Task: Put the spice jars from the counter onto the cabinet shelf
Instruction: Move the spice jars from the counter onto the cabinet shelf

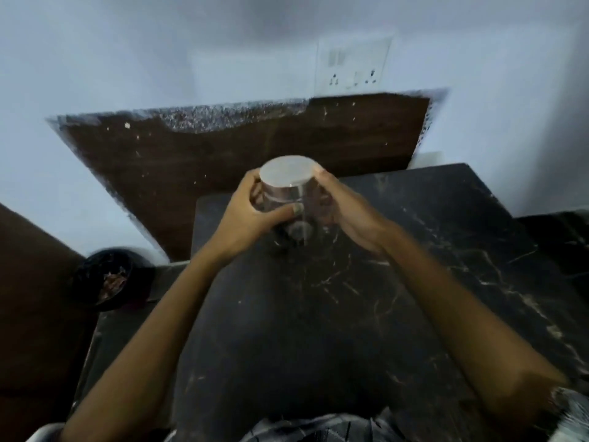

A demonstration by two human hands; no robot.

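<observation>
A: Nearest me, both bare forearms reach over the black veined stone surface (414, 282).

B: And the hands?

A: My left hand (248, 215) and right hand (347, 212) wrap the clear white-lidded spice jar (287, 193), just above it. I'd lift level.

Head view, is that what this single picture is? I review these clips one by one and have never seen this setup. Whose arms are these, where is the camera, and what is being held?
There is no machine here. A person wears a camera on the head, so it looks forward and down along that person's own two bare arms. The left hand and the right hand both grip one clear jar with a pale flat lid, one hand on each side. The jar is over a dark marbled counter; the blur hides whether it rests there or is lifted. Down at the left sits a dark bin with scraps inside. On the wall behind is a switch plate. No shelf shows.
</observation>
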